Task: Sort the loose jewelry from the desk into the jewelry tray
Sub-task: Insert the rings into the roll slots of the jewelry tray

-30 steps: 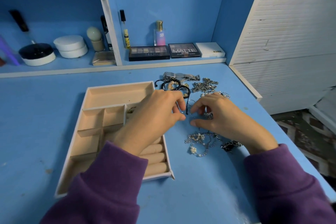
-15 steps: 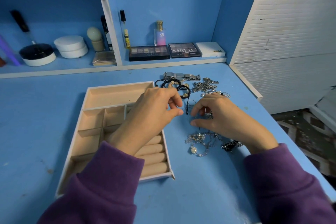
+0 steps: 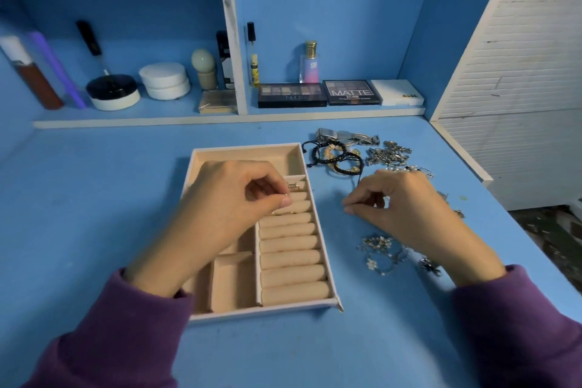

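Observation:
The beige jewelry tray (image 3: 267, 309) lies on the blue desk (image 3: 94, 214), with ring rolls (image 3: 293, 261) down its right side. My left hand (image 3: 233, 198) hovers over the tray's upper part and pinches a small gold ring (image 3: 293, 187) at the top of the rolls. My right hand (image 3: 406, 211) rests on the desk right of the tray, fingers curled, pinching a small silver piece (image 3: 385, 198) that is mostly hidden. Loose jewelry lies around it: black bead bracelets (image 3: 337, 161), a silver watch (image 3: 343, 135), a silver chain pile (image 3: 389, 153) and a pearl bracelet (image 3: 379, 253).
A low shelf behind the desk holds eyeshadow palettes (image 3: 351, 92), a perfume bottle (image 3: 310, 63), a white box (image 3: 398, 96) and jars (image 3: 165, 80). A white slatted panel (image 3: 519, 104) bounds the desk's right side. The desk's right edge drops to the floor (image 3: 554, 230).
My left hand has moved left from the jewelry pile to the tray's ring rolls, carrying the small ring. My right hand stays by the pile.

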